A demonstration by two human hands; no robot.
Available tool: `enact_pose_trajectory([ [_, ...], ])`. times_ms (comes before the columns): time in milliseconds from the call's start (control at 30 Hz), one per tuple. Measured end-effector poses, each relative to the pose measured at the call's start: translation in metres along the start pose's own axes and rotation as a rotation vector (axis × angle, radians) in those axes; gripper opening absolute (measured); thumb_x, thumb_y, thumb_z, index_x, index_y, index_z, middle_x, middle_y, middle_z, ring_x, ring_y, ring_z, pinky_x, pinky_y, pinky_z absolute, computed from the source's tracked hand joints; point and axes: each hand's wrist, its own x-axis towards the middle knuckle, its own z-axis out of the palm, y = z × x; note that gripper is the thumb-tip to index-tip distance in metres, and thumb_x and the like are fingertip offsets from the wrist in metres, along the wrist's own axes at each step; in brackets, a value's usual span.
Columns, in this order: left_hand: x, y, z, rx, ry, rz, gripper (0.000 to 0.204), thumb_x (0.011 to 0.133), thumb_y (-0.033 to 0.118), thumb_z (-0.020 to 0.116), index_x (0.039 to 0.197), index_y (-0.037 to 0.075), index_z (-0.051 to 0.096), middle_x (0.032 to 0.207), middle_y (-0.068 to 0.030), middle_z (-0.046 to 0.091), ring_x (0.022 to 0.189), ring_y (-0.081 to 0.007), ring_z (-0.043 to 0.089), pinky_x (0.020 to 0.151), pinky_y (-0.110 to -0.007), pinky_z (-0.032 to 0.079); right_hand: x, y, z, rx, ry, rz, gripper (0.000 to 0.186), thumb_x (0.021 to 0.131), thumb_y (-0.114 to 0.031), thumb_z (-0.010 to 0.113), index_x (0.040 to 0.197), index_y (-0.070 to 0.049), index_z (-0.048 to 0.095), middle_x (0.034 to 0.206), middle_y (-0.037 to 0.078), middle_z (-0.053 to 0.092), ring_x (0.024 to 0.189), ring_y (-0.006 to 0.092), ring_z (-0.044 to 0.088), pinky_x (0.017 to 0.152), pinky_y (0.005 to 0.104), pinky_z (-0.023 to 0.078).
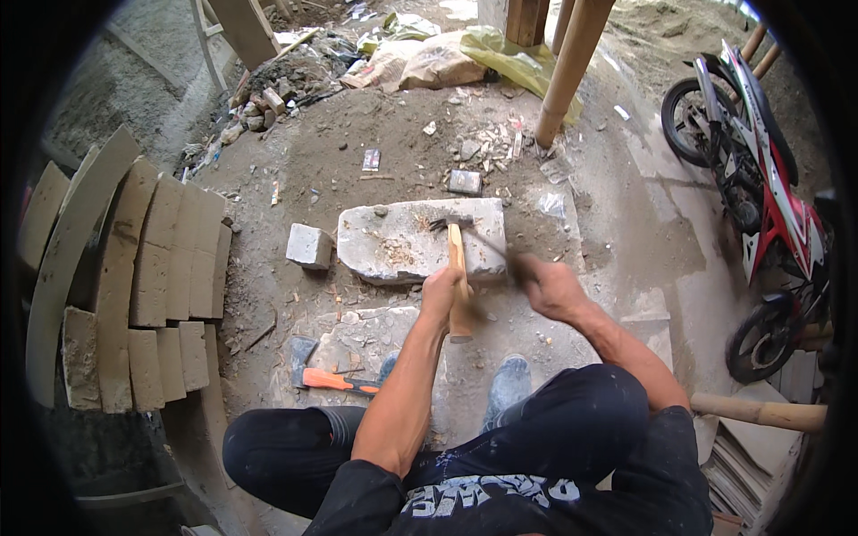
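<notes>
My left hand is closed round the pale wooden handle of a claw hammer. The dark hammer head sits at the top of the white block, among wood shavings. In my right hand, blurred by motion, is a thin dark tool slanting toward the hammer handle just below the head. Its exact kind is smeared. An axe with an orange and black handle lies on the ground by my left foot, its grey head to the left.
A small white block stands left of the large one. Pale slabs are stacked on the left. A red and white motorcycle stands at right. A bamboo pole, sacks and rubble are at the back.
</notes>
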Motion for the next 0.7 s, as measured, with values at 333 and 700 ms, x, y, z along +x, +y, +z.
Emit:
enact_pose_trajectory([
  [333, -0.1, 0.005, 0.0, -0.831, -0.052, -0.423, 0.048, 0.108, 0.05, 0.042, 0.112, 0.008, 0.065, 0.085, -0.0136, 0.069, 0.058, -0.0248, 0.056, 0.052, -0.038, 0.043, -0.016, -0.015, 0.053, -0.108, -0.174, -0.203, 0.046, 0.087, -0.018, 0.071, 0.132, -0.012, 0.063, 0.076, 0.014, 0.065, 0.063, 0.0355, 0.069, 0.053, 0.0495, 0.054],
  [700, -0.105, 0.002, -0.01, -0.857, 0.082, -0.411, 0.057, 0.104, 0.058, 0.048, 0.114, 0.005, 0.066, 0.076, -0.011, 0.064, 0.05, -0.0179, 0.055, 0.038, -0.029, 0.041, -0.01, -0.013, 0.079, -0.061, -0.227, -0.281, 0.037, 0.09, -0.017, 0.067, 0.126, -0.012, 0.062, 0.074, 0.012, 0.062, 0.061, 0.0334, 0.067, 0.047, 0.0481, 0.052],
])
